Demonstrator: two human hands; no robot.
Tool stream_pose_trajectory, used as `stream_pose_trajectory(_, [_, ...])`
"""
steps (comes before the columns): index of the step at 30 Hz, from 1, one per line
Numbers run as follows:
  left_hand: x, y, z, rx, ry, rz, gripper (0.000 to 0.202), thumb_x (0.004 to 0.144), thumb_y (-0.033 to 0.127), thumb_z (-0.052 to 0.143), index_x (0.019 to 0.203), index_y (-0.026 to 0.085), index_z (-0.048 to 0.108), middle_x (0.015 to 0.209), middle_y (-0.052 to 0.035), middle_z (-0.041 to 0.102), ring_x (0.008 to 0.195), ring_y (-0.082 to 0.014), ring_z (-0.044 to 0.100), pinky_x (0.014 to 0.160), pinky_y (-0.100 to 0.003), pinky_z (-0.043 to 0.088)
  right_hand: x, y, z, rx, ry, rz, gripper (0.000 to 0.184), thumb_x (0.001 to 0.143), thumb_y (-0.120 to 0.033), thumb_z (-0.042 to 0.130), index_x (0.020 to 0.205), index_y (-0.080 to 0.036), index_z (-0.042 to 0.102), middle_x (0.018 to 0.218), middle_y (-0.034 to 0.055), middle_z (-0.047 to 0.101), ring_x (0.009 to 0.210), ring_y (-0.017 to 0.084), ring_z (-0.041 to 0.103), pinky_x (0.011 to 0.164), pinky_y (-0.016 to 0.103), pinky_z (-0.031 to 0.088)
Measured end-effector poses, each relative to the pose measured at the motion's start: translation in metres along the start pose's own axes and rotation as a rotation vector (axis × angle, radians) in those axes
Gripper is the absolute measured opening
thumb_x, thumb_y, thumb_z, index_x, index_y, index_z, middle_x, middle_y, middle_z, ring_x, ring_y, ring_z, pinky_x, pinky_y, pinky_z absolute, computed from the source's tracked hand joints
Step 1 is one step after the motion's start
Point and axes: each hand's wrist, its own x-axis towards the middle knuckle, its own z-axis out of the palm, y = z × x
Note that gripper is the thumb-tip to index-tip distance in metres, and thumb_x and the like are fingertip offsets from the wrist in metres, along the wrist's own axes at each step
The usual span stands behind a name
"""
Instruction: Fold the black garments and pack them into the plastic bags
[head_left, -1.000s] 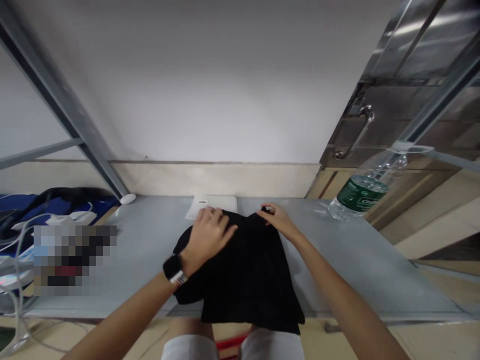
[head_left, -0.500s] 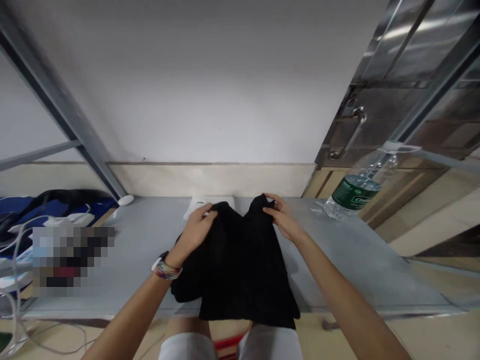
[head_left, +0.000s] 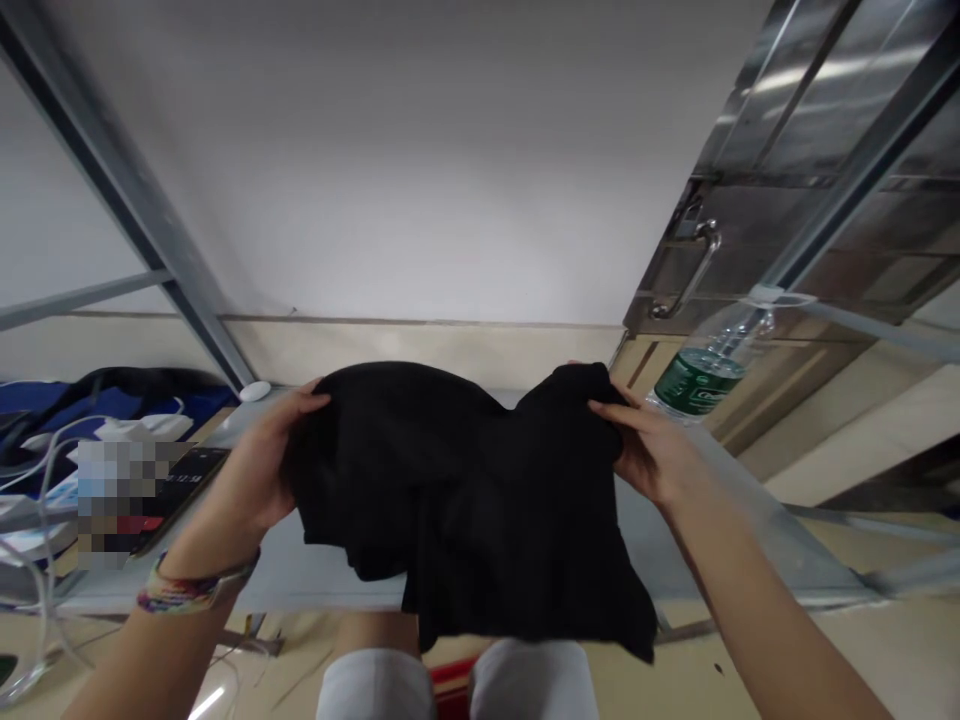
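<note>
A black garment hangs in the air above the grey table, spread between both hands. My left hand grips its upper left edge, fingers curled over the cloth. My right hand grips its upper right corner in the same way. The cloth's lower part droops past the table's front edge, over my knees. It hides the middle of the table.
A clear water bottle with a green label lies at the table's back right. Left of the table are a dark phone, white cables and blue cloth. A metal door with a handle stands at right.
Both hands took hold of the garment's far edge, lifted it off the table and pulled it apart sideways. The white packet at the back is now hidden.
</note>
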Motion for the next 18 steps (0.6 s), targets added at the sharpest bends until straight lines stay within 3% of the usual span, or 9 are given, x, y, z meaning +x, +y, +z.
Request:
stream_pose_trajectory(2, [0.004, -0.021, -0.010, 0.044, -0.055, -0.034, 0.031, 0.067, 0.036, 0.069, 0.094, 0.023, 0.066, 0.076, 0.0018, 0.067, 0.067, -0.0194, 0.065, 0.055, -0.027, 0.051, 0.004, 0.021, -0.011, -0.032, 0.035, 0.022, 0.048, 0.066, -0.028, 0.091, 0.112, -0.030, 0.076, 0.111, 0.0029, 0.079, 0.096, 0.025, 0.076, 0.078, 0.035, 0.064])
stream_pose_trajectory(4, [0.009, -0.045, -0.020, 0.233, -0.174, -0.010, 0.028, 0.067, 0.041, 0.070, 0.086, 0.023, 0.062, 0.066, 0.0044, 0.057, 0.060, -0.0166, 0.056, 0.051, -0.024, 0.043, 0.008, 0.047, -0.024, -0.142, 0.014, 0.020, 0.051, 0.067, -0.031, 0.089, 0.116, -0.030, 0.074, 0.110, 0.0032, 0.078, 0.095, 0.025, 0.075, 0.073, 0.036, 0.064])
stream_pose_trajectory(6, [0.014, -0.065, -0.026, 0.458, -0.325, 0.002, 0.034, 0.073, 0.051, 0.069, 0.091, 0.023, 0.062, 0.069, 0.0034, 0.061, 0.062, -0.0188, 0.058, 0.055, -0.028, 0.046, 0.012, 0.072, -0.034, -0.268, -0.056, 0.077, 0.050, 0.068, -0.036, 0.088, 0.115, -0.026, 0.074, 0.096, 0.0032, 0.076, 0.085, 0.024, 0.074, 0.067, 0.036, 0.063])
stream_pose_trajectory(8, [0.019, -0.080, -0.025, 0.676, -0.369, 0.071, 0.040, 0.081, 0.059, 0.064, 0.098, 0.023, 0.063, 0.079, -0.0015, 0.069, 0.071, -0.0237, 0.064, 0.065, -0.034, 0.051, 0.014, 0.090, -0.040, -0.369, -0.112, 0.150, 0.050, 0.071, -0.041, 0.087, 0.116, -0.024, 0.073, 0.086, 0.0022, 0.074, 0.076, 0.022, 0.072, 0.063, 0.036, 0.062])
stream_pose_trajectory(12, [0.035, -0.094, -0.002, 1.021, -0.323, 0.293, 0.046, 0.093, 0.066, 0.054, 0.097, 0.022, 0.068, 0.094, -0.0111, 0.076, 0.089, -0.0317, 0.070, 0.081, -0.041, 0.050, 0.025, 0.107, -0.035, -0.479, -0.049, 0.180, 0.050, 0.074, -0.047, 0.086, 0.115, -0.022, 0.071, 0.079, 0.0021, 0.073, 0.065, 0.019, 0.068, 0.054, 0.030, 0.053])
stream_pose_trajectory(15, [0.051, -0.100, 0.021, 1.121, -0.374, 0.332, 0.047, 0.091, 0.068, 0.057, 0.092, 0.023, 0.071, 0.095, -0.0133, 0.078, 0.089, -0.0331, 0.072, 0.079, -0.039, 0.049, 0.038, 0.112, -0.026, -0.548, 0.007, 0.123, 0.049, 0.073, -0.045, 0.086, 0.113, -0.020, 0.072, 0.078, 0.0025, 0.073, 0.065, 0.019, 0.066, 0.053, 0.028, 0.048])
stream_pose_trajectory(18, [0.065, -0.101, 0.035, 1.105, -0.459, 0.338, 0.039, 0.085, 0.062, 0.064, 0.085, 0.024, 0.072, 0.093, -0.0132, 0.078, 0.090, -0.0334, 0.072, 0.079, -0.038, 0.050, 0.045, 0.110, -0.019, -0.591, -0.026, -0.003, 0.043, 0.069, -0.040, 0.086, 0.105, -0.020, 0.074, 0.074, 0.0000, 0.070, 0.072, 0.019, 0.065, 0.061, 0.029, 0.049])
